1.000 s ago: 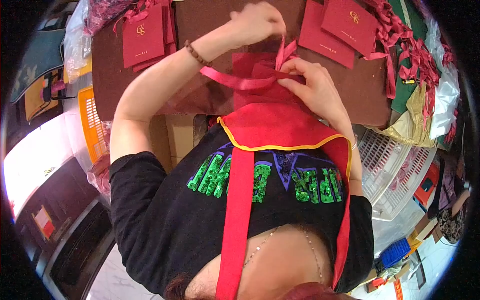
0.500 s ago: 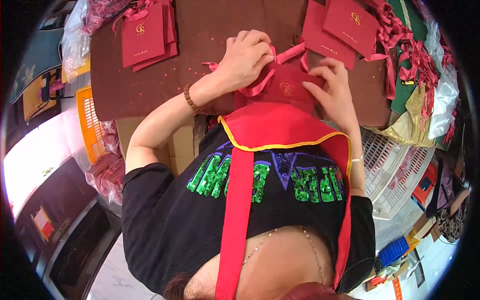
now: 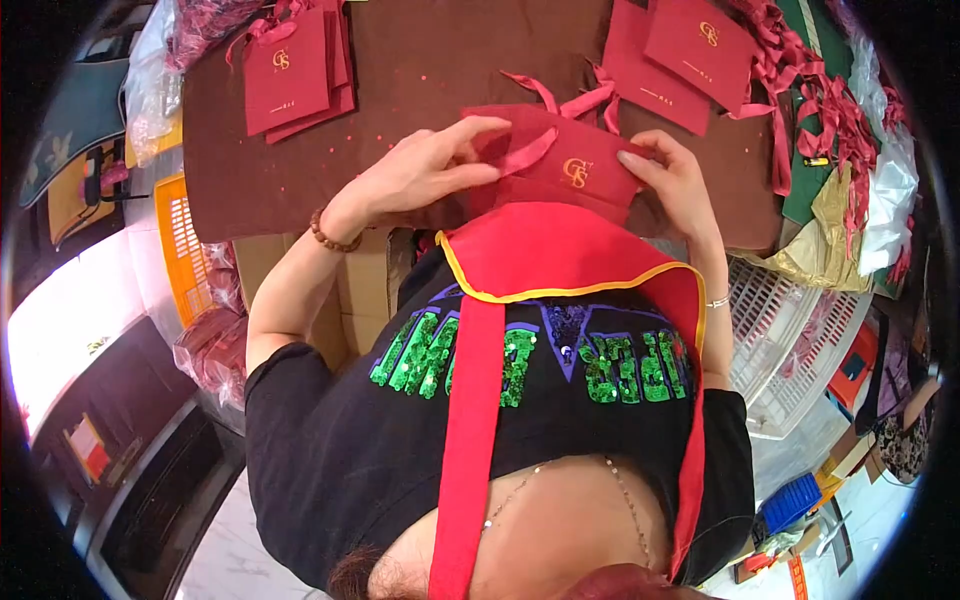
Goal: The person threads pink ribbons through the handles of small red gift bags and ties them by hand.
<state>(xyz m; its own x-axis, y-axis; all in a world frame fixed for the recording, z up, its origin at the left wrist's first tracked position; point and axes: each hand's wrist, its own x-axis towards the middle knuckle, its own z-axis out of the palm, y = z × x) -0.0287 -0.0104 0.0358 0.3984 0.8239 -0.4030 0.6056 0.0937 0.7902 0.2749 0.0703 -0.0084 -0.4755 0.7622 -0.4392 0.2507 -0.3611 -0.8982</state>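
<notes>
A flat, stiff dark-red bag (image 3: 605, 150) with a gold emblem lies tilted at the near side of the cloth-covered brown desk (image 3: 430, 50), between the two hands. A glossy satin ribbon (image 3: 590, 103) loops out of its top edge, and more dark-red layers show around it, too overlapped to count. The right hand (image 3: 680, 185) grips the bag's right end, thumb on its face. The left hand (image 3: 425, 170) is at its left side, thumb and forefinger parted; I cannot tell whether it holds the ribbon's end. One brown beaded bracelet (image 3: 335, 232) rings the left wrist. At least two overlapping bags (image 3: 285, 75) lie at the desk's far left and two square bags (image 3: 700, 50) at the far right, beside a tangled ribbon pile (image 3: 795, 65). Half a second ago the left hand was bunched over the ribbon; now it sits lower and farther left, and the emblem shows more clearly.
</notes>
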